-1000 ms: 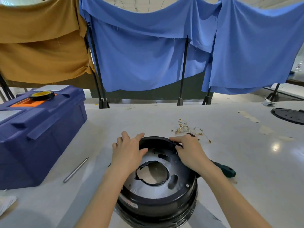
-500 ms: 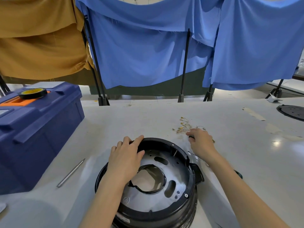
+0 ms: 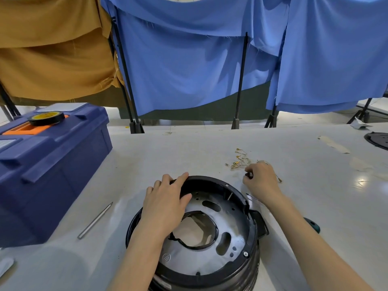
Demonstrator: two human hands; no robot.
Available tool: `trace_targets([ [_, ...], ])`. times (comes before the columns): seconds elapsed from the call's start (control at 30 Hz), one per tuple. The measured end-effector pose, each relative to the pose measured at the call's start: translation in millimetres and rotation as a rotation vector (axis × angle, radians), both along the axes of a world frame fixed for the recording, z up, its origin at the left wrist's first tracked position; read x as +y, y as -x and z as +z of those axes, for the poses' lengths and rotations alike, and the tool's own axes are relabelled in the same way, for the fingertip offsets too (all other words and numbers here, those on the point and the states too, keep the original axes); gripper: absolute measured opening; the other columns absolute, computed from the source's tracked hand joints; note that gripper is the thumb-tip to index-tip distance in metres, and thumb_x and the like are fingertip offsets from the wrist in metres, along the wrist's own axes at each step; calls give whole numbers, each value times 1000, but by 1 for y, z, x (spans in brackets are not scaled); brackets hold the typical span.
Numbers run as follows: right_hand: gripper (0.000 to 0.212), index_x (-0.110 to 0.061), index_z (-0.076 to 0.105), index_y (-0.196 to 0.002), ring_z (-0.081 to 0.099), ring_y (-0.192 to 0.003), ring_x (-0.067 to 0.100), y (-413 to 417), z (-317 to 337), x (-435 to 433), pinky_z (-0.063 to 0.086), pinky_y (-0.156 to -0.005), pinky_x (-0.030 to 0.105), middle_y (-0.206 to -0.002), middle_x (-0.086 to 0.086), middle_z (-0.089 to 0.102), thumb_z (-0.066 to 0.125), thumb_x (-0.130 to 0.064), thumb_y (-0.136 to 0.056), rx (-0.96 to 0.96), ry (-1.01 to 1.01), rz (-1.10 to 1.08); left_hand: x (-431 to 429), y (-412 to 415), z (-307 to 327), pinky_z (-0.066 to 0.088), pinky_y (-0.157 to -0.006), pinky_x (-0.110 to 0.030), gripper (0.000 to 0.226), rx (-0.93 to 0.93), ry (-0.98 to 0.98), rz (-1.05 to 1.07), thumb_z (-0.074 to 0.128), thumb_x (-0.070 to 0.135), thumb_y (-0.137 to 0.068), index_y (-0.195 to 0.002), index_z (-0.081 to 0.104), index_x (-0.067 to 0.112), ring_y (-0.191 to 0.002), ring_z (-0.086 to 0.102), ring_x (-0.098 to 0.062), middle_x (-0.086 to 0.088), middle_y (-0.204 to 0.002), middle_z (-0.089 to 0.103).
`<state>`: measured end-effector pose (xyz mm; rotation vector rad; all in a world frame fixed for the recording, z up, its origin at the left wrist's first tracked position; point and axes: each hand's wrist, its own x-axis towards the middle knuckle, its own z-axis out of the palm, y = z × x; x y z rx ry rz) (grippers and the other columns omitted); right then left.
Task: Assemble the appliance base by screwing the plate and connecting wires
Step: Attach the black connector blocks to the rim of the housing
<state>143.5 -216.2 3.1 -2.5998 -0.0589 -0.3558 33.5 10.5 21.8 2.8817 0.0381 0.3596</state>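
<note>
The round black appliance base (image 3: 241,267) stands upside down near the table's front edge, a silver metal plate (image 3: 226,225) with a large centre hole set inside it. My left hand (image 3: 165,202) rests on the base's far-left rim, fingers over the edge and thumb on the plate. My right hand (image 3: 261,181) is on the table just behind the base, fingers curled, pinching a small dark part (image 3: 249,175). A heap of thin wires with gold terminals (image 3: 239,159) lies just beyond that hand.
A blue toolbox (image 3: 52,171) with a tape roll (image 3: 46,118) on top stands at the left. A metal rod (image 3: 95,220) lies between it and the base. A green screwdriver handle (image 3: 312,224) shows under my right forearm. A black disc (image 3: 378,139) sits far right.
My right hand left the base's rim, moved back to the table beside the wires and closed on a small dark part. My left hand stayed on the rim.
</note>
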Motion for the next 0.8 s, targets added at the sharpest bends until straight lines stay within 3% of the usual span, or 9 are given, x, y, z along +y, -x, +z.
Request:
trace_targets([
  [0.07,19,4,72,-99,63,-90,31,10,14,0,49,-77,32,-91,17,70,63,-5,-84,-17,-182,37,0,0,0,33,-97,-31,54,-2,-6,-1,37,43,-102,-152,17,38,-117,43,-20,1,-131,43],
  [0.17,11,-6,76,-89,60,-61,16,31,38,-3,52,-59,21,-77,5,71,78,-10,-79,80,-470,154,0,0,0,32,-98,-31,55,0,-16,0,37,43,-102,-152,16,37,-118,43,-21,0,-132,43],
  [0.33,14,-4,78,-75,63,-55,16,72,68,-13,52,-54,20,-78,15,73,88,-11,-68,206,-698,254,-2,4,5,18,-107,-30,49,-64,44,-31,41,40,-102,-149,31,34,-129,38,-17,2,-139,44],
  [0.4,12,-3,78,-80,68,-60,17,88,72,-17,55,-58,20,-82,19,73,85,-6,-71,284,-711,312,-5,6,12,17,-109,-26,40,-176,204,-96,48,37,-100,-140,48,32,-127,41,-11,8,-136,48],
  [0.47,16,-4,77,-89,72,-66,24,100,74,-20,58,-67,23,-81,19,73,82,-1,-74,375,-680,354,-11,11,20,34,-101,-18,27,-215,443,-173,57,33,-96,-120,66,28,-111,54,-2,14,-117,61],
  [0.53,23,-5,75,-96,74,-71,29,107,75,-22,58,-73,22,-77,19,74,80,1,-75,441,-664,367,-20,16,28,46,-77,-9,18,-82,706,-234,62,34,-92,-98,75,22,-84,66,1,13,-88,72],
  [0.6,27,-4,73,-96,74,-69,30,113,77,-19,55,-66,18,-72,21,73,82,4,-71,450,-653,370,-34,20,34,47,-61,-10,26,105,860,-270,63,39,-91,-88,74,16,-71,71,-9,4,-76,75],
  [0.7,27,-8,74,-86,73,-62,28,120,79,-12,54,-61,19,-63,18,71,86,2,-64,396,-594,402,-55,22,36,43,-51,-12,34,279,934,-275,63,45,-90,-87,73,12,-71,73,-16,-4,-75,75],
  [0.8,25,-15,75,-77,70,-60,24,120,77,-13,55,-67,28,-60,10,70,90,-5,-60,320,-531,400,-65,23,35,44,-53,-19,29,344,1119,-199,71,34,-87,-89,73,5,-72,74,-21,-12,-76,75],
])
